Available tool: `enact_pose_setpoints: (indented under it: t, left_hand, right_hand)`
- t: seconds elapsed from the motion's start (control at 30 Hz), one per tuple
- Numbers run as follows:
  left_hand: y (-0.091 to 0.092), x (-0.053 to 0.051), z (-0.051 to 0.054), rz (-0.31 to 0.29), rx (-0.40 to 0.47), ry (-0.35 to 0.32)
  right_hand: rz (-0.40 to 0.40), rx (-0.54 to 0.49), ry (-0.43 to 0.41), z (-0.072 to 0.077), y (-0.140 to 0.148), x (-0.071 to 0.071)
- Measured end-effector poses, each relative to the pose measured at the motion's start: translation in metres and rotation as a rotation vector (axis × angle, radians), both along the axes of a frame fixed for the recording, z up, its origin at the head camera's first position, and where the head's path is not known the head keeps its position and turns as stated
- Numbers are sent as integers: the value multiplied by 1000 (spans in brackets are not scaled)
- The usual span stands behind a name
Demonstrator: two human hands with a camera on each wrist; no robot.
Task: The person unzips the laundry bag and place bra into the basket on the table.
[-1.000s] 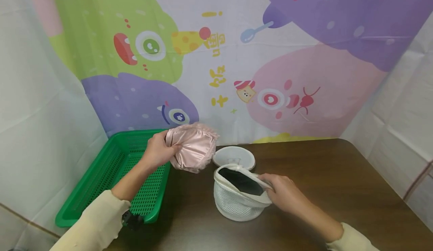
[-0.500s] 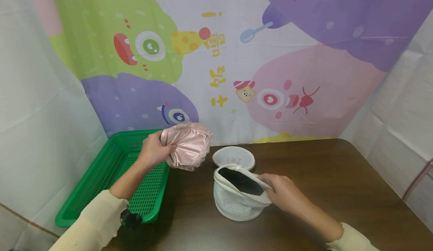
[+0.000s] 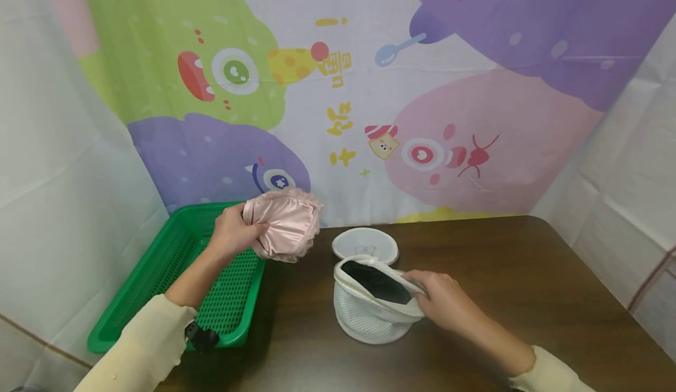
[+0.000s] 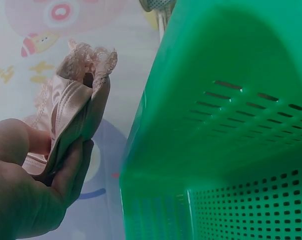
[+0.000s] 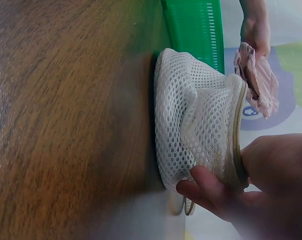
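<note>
In the head view my left hand [image 3: 235,230] pinches a pink satin garment with lace trim, which looks like a folded bra [image 3: 285,225]. It is raised above the green basket's right side. The left wrist view shows the thumb on one side of the folded bra [image 4: 73,107] and fingers on the other. My right hand [image 3: 446,301] grips the rim of a white mesh laundry bag [image 3: 369,318] standing on the table. Its round lid [image 3: 364,245] is flipped back behind the opening. Inside the bag it looks dark; what lies there cannot be made out.
A green perforated plastic basket [image 3: 248,316] stands on the left of the brown wooden table [image 3: 491,251]. Behind the table hangs a printed cartoon cloth [image 3: 317,145]. A black strap-mounted device [image 3: 203,338] sits at the left wrist.
My left hand has moved left and slightly up with the folded bra, away from the mesh bag and toward the basket. The right hand and the bag have stayed in place.
</note>
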State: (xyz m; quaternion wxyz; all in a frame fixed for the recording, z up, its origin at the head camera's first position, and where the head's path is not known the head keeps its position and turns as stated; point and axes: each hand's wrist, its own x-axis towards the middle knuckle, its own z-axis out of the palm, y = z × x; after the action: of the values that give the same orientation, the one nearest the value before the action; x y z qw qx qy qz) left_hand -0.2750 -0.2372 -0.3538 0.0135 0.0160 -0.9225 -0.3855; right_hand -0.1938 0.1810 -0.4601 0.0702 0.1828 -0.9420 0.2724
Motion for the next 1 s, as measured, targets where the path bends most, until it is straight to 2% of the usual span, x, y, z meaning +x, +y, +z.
enact_pose_setpoints:
  t: [0.57,0.8,1.0]
  left_hand:
    - [-16,-5,3,35,12,-48]
    - [-24,-5,4,43,17,-36]
    - [-29,-7,6,58,34,-67]
  right_hand:
    - [-10,-9,-22,0,0,0]
    - [-10,-10,-27,1,0,0]
    - [-11,-7,-21,2,0,1]
